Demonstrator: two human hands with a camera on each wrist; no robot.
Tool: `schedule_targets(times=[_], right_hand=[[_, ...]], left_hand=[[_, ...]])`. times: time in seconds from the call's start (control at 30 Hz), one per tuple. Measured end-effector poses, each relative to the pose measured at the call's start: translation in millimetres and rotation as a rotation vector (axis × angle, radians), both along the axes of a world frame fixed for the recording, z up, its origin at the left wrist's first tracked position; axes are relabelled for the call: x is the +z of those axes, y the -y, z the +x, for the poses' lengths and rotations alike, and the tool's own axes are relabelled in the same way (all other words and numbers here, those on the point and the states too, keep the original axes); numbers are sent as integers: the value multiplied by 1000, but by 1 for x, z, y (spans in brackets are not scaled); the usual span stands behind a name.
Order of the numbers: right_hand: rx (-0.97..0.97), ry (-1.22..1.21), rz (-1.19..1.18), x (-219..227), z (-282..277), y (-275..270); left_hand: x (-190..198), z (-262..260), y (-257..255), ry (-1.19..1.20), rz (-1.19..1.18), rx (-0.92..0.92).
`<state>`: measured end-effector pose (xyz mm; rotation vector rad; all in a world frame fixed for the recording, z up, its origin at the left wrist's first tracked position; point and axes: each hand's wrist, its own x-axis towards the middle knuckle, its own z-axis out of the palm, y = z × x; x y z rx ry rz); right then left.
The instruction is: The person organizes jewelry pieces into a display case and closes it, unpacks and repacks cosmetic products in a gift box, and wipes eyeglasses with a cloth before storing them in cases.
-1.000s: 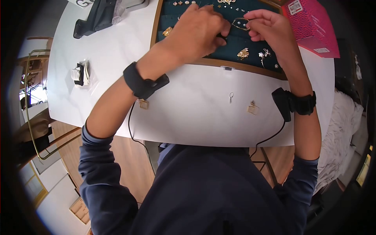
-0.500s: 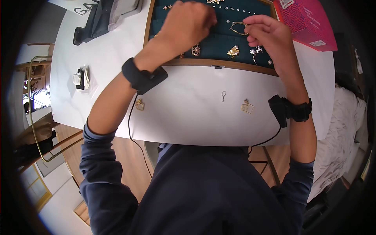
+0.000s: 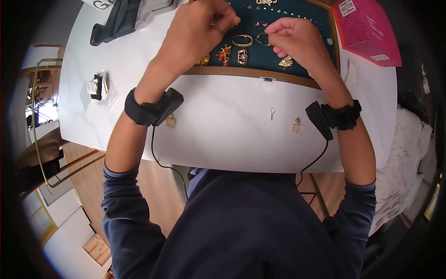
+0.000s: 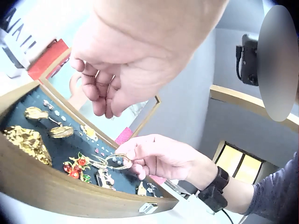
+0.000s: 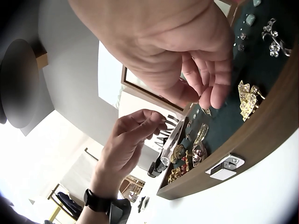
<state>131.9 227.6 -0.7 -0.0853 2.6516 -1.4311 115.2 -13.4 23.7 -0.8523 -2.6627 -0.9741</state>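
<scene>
My right hand [image 3: 304, 46] pinches a thin gold hoop [image 3: 257, 42] above the dark green tray; in the left wrist view its fingertips hold the hoop's edge. Left of that hoop, a gold bangle [image 3: 242, 45] lies on the tray. Over the tray's left side is my left hand [image 3: 193, 37], fingers bent and thumb near the forefinger; whether something tiny sits between them cannot be told. A red floral brooch [image 3: 224, 55], a silver-toned piece [image 3: 242, 56] and a gold brooch [image 3: 285, 62] lie along the front. In the right wrist view my left hand [image 5: 122, 147] has its fingertips together.
The tray has a wooden rim [image 3: 251, 73] with a metal clasp [image 3: 268, 79]. Two gold square pieces and a small silver one [image 3: 272, 114] lie on the white table [image 3: 223, 139]. A pink box [image 3: 371, 35] stands right, a dark object [image 3: 111, 28] and bagged item [image 3: 98, 87] left.
My left hand has moved left, uncovering the bangle and red brooch. My right hand has carried the hoop leftward over the tray, still pinching it.
</scene>
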Motion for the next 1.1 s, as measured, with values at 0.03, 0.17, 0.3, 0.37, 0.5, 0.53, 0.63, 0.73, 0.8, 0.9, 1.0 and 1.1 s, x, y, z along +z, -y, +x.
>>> schedule_targets(times=[0.03,0.17,0.3,0.37,0.5,0.53,0.63,0.73,0.8,0.9,1.0,1.1], right_hand=[[8,9,11,1,0,0],[27,-15,-8,-2,-4,-3],[11,-13,-16,0,-4,-4],[-6,-46,-33,0,-5,-2],[-4,-42,-26,2,-6,0],[3,-23,-38,0,-7,0],[20,11,-50,-1,-9,-1],[34,24,-33,2,-7,2],[36,18,-17,3,-7,4],[30,8,-4,4,-8,7],[24,34,-3,6,-8,8],[48,120,-21,8,-8,5]], left_hand=[[-1,0,1,0,2,2],[-4,0,1,-11,-9,-35],[-16,-4,-3,-108,-18,-135],[-19,-3,-7,-69,-25,-145],[-18,1,-11,-45,-83,-140],[-18,2,-10,-45,-83,-140],[-18,3,-9,-170,-90,-131],[-18,1,-8,-43,-45,-99],[-21,0,-7,8,-17,-104],[-27,-2,-4,-73,-15,-158],[-32,0,-7,-41,-30,-148],[-21,12,-8,-79,-175,-121]])
